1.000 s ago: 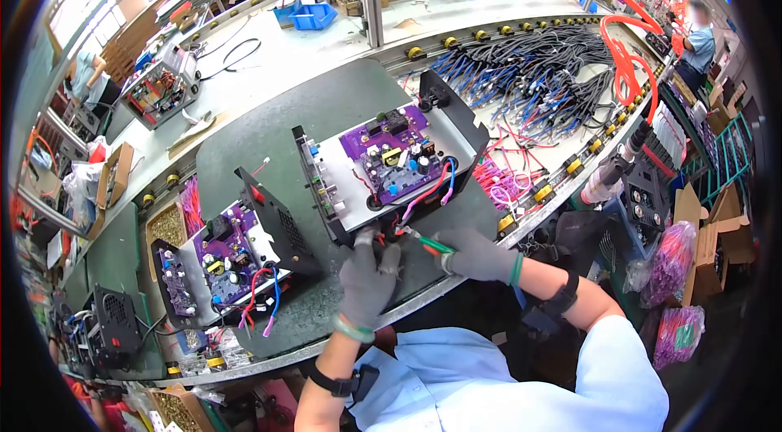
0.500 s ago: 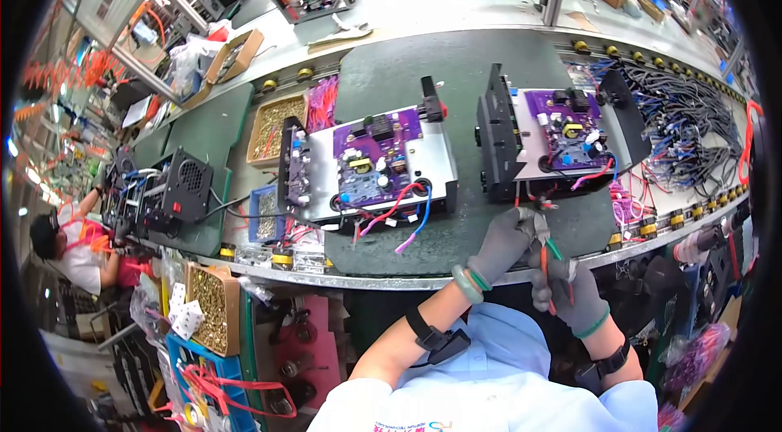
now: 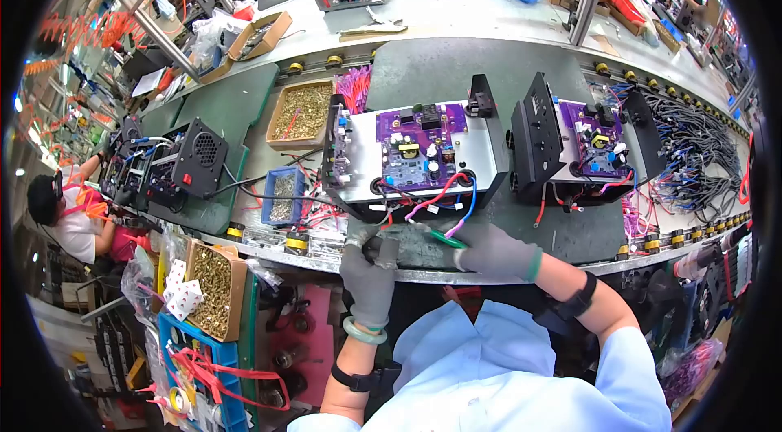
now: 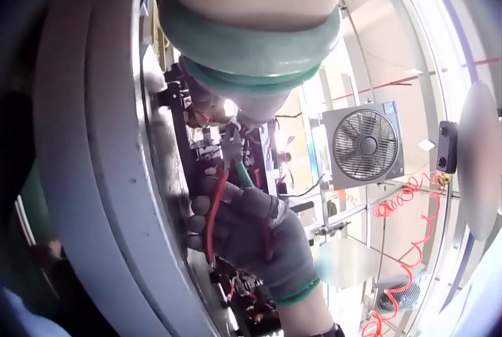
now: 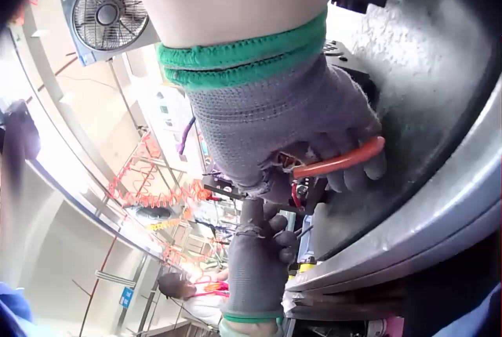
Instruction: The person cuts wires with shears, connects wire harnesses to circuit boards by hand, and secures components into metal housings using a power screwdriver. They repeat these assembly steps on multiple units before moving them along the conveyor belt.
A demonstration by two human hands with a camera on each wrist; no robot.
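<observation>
Gloved right hand (image 3: 501, 254) grips pliers (image 3: 448, 239) in front of an open chassis (image 3: 485, 153)

At the far left of the head view, another person (image 3: 73, 216) in a white top is beside a black unit (image 3: 204, 153) with a round fan grille. Right of them and lower down, a cardboard box (image 3: 235, 293) holds brass-coloured parts. On the bench come a carton (image 3: 300, 143) of similar small pieces and, nearer, a blue tray (image 3: 269, 189) of silvery ones, with a bunch of pink wires (image 3: 353, 90) just beside the carton.

The left hand (image 3: 368, 277), grey-gloved, with a green bangle (image 3: 364, 335) at the wrist, is at the near edge of the dark green mat (image 3: 562, 232), before the chassis. Its fingers are close to the pliers' tip; whether they pinch a wire cannot be told.

The chassis sits on the mat behind both hands, bearing a purple circuit board (image 3: 432, 140). A blue wire (image 3: 471, 205) hangs over its near side. The pliers are between the hands, tip towards the left one. The right hand's fingers are wrapped round their handles, one red and one green in the left wrist view.

Further right stands a second chassis (image 3: 533, 147), then a heap of dark cables (image 3: 696, 147).
</observation>
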